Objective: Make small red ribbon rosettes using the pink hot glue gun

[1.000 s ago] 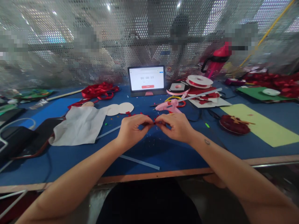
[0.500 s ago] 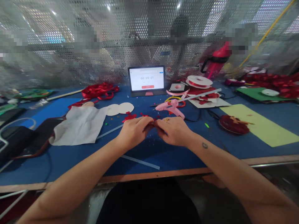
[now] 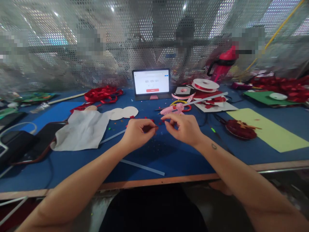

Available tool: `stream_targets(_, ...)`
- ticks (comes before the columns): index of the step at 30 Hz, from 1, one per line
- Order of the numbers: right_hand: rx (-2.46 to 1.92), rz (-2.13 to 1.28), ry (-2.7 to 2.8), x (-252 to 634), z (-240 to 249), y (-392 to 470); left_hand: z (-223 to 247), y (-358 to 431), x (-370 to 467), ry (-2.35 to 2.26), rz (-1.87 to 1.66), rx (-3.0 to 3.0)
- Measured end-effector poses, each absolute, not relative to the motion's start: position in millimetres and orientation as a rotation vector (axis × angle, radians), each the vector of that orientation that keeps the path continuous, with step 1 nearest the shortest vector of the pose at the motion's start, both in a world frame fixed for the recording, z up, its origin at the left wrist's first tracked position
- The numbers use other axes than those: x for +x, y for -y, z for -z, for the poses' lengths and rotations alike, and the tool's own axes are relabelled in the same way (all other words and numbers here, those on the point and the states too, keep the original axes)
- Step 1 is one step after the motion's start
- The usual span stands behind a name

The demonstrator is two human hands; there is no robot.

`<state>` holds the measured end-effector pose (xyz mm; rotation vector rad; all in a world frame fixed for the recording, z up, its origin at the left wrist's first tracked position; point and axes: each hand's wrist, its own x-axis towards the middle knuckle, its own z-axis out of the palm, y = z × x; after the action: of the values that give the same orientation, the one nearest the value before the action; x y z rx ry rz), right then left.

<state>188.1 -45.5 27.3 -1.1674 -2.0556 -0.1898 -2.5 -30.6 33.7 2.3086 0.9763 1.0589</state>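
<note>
Thumb and forefinger of my left hand point(image 3: 139, 132) are pinched on a small red piece point(image 3: 156, 127), of which only the tip shows; it looks like a bit of ribbon or petal. My right hand point(image 3: 185, 127) hovers just to the right, its thumb and fingers apart and nothing visible between them. Behind the right hand lies a pink glue gun point(image 3: 169, 109) with a long glue stick point(image 3: 207, 98) in its back end. Small red scraps point(image 3: 131, 117) are scattered on the blue table behind the hands. Two joined white discs point(image 3: 124, 112) lie beyond my left hand.
A loose glue stick point(image 3: 145, 167) lies near the table's front edge. On the left are a grey cloth point(image 3: 82, 130) and a phone point(image 3: 43, 141). Ribbon spools point(image 3: 205, 84), a tablet point(image 3: 151, 82), a dark red pouch-like piece point(image 3: 238, 130) and a yellow sheet point(image 3: 272, 129) stand or lie around.
My hands have come apart slightly. The right hand's fingers have opened and lifted off, while the left keeps its pinch on the small red piece.
</note>
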Motion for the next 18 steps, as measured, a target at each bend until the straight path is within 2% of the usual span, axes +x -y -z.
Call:
stream_targets(5, -1.175, -0.017, 2.031, 191.5, -25.4, 40.2, -40.1, 27.2, -2.6, -0.839, -0.996, 1.736)
stream_targets(12, -1.012, -0.424, 2.035, 188.0, -25.0, 42.0, -34.4, 24.4, 0.0, -0.872, -0.959, 1.619)
stream_targets(18, -0.956, -0.526, 2.008, 186.7, -22.4, 41.8, -35.5, 25.9, 1.5, -0.887, -0.924, 1.578)
